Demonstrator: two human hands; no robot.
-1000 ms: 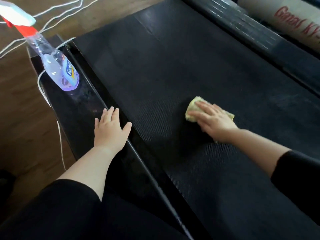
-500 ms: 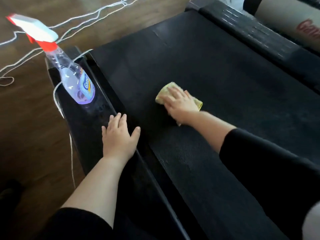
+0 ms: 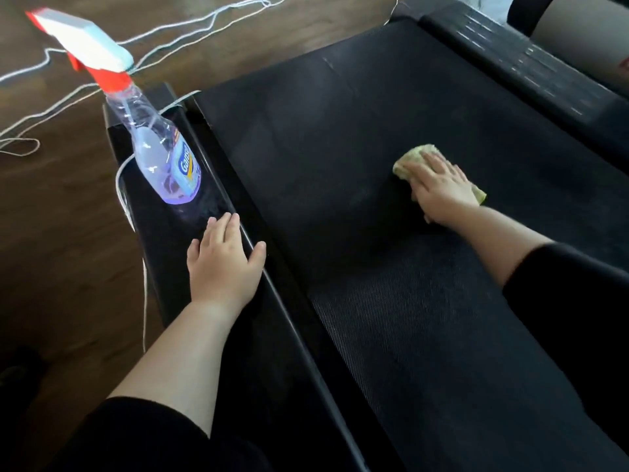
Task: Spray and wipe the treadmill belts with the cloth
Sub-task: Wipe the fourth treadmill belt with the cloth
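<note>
Yellow cloth (image 3: pixel 413 155) under right hand (image 3: pixel 442 190), fingers (image 3: pixel 429 172) flat, one belt (image 3: pixel 357 124), left hand (image 3: pixel 221 264) flat on rail (image 3: pixel 161 236), one spray bottle (image 3: pixel 163 165)

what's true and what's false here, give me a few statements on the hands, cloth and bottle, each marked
1. The right hand presses the cloth on the belt. True.
2. The left hand holds the bottle. False: it rests flat on the rail, apart from the bottle.
3. The bottle stands on the rail. True.
4. The cloth is blue. False: it is yellow-green.
</note>
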